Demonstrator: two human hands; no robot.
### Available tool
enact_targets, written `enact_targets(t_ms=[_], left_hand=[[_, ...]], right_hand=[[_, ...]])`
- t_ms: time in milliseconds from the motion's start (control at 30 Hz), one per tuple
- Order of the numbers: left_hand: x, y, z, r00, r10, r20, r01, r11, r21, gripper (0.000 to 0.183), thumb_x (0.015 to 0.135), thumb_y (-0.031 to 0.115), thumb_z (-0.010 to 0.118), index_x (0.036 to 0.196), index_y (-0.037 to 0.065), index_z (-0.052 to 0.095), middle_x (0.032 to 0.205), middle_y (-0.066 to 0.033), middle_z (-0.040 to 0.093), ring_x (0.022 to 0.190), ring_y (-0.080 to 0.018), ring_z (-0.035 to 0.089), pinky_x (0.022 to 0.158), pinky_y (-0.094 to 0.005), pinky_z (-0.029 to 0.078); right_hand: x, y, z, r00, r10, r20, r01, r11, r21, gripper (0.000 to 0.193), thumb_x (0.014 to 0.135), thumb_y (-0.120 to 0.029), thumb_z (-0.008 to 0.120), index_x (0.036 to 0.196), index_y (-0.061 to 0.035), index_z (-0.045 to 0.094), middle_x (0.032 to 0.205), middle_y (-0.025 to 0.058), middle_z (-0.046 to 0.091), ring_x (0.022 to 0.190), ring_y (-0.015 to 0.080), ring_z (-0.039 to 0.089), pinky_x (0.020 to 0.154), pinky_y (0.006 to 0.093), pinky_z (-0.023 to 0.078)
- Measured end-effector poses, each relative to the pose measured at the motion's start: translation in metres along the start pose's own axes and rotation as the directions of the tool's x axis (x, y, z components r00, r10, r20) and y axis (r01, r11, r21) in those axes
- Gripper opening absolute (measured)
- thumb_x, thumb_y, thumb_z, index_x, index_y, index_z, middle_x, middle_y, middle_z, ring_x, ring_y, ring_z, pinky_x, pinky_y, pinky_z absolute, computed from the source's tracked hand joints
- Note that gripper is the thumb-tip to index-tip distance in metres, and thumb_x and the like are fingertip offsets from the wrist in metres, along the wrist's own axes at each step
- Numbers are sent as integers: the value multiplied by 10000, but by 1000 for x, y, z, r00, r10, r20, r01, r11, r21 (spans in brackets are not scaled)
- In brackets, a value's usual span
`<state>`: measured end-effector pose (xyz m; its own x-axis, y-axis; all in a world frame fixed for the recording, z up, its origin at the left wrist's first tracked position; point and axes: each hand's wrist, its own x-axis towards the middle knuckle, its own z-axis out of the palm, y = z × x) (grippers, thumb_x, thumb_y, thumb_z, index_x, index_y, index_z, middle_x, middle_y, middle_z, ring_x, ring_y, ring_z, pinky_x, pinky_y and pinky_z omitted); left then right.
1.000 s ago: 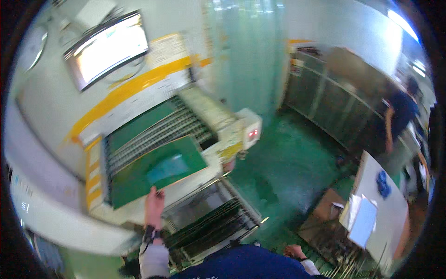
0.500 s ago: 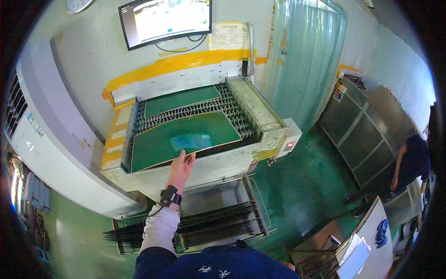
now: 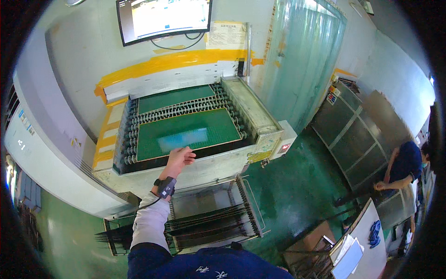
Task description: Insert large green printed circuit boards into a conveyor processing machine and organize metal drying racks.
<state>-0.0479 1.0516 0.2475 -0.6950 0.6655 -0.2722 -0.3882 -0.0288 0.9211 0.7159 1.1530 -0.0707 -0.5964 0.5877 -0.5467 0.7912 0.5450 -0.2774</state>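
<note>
My left hand (image 3: 180,159) is over the front edge of a roller conveyor machine (image 3: 260,123), its fingers loosely bent and slightly apart, with nothing visible in them. Just beyond the fingertips a shiny green rectangular panel (image 3: 195,128) with a pale rim lies flat on the rollers (image 3: 132,139). Farther in, a second green panel (image 3: 179,97) rests on the same rollers, near the machine's back. A dark device (image 3: 166,187) with a cable is strapped to my left wrist. My right hand is out of view.
Below the machine stands a rack (image 3: 248,204) with several thin dark panels in its slots. A screen (image 3: 165,18) hangs above. At right are a plastic strip curtain (image 3: 302,60), a co-worker (image 3: 402,165) and a board with papers (image 3: 347,258). A grey-white cabinet (image 3: 51,153) is at left.
My left hand has let go of the nearer green panel, which has gone from tilted to flat on the rollers. At right, the co-worker's arms have come up and bent.
</note>
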Motion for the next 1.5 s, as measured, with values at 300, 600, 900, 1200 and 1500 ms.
enact_targets(t_ms=[300, 600, 900, 1200, 1500], left_hand=[[10, -14, -6, 682, 708, 182, -259, 1, 966, 386, 767, 327, 636, 1106, 145, 607, 1191, -127, 541, 1085, -339, 482, 882, -470, 382], [35, -1, -6, 777, 623, 92, -80, -47, 996, 503, 772, 463, 601, 1214, 227, 550, 1368, -127, 389, 1249, -403, 312, 993, -557, 250], [45, -4, -9, 766, 626, 143, -104, -99, 990, 528, 777, 446, 603, 1232, 191, 526, 1348, -126, 404, 1242, -370, 324, 983, -567, 244], [-58, -94, 53, 764, 412, 497, -645, 452, 616, 186, 807, 213, 624, 803, 32, 582, 705, -94, 572, 663, -251, 572, 612, -356, 442], [-98, -228, -30, 898, -283, 336, -202, 414, 888, 367, 809, 376, 619, 846, 12, 632, 701, -111, 615, 646, -198, 566, 621, -341, 441]], right_hand=[[-4, -2, 15, 1000, 24, -1, -24, 997, -78, 266, 787, -363, 510, 951, -173, 598, 951, 28, 634, 838, 250, 614, 701, 373, 489], [-17, 5, 45, 999, 27, -35, -33, 983, -178, 256, 778, -358, 521, 933, -173, 608, 938, 32, 638, 830, 251, 615, 701, 372, 489], [-47, -10, 59, 953, 301, 30, -128, 311, 942, 167, 757, -277, 604, 721, -116, 629, 860, 57, 645, 761, 246, 612, 689, 387, 479], [-23, -9, 64, 975, 146, 168, -152, -117, 981, 189, 791, -307, 581, 888, -147, 563, 856, 23, 600, 827, 233, 595, 697, 392, 474], [-10, 0, 95, 967, 52, 248, -161, -628, 761, 92, 771, -91, 580, 790, -79, 491, 781, 71, 538, 668, 229, 547, 542, 377, 457]])
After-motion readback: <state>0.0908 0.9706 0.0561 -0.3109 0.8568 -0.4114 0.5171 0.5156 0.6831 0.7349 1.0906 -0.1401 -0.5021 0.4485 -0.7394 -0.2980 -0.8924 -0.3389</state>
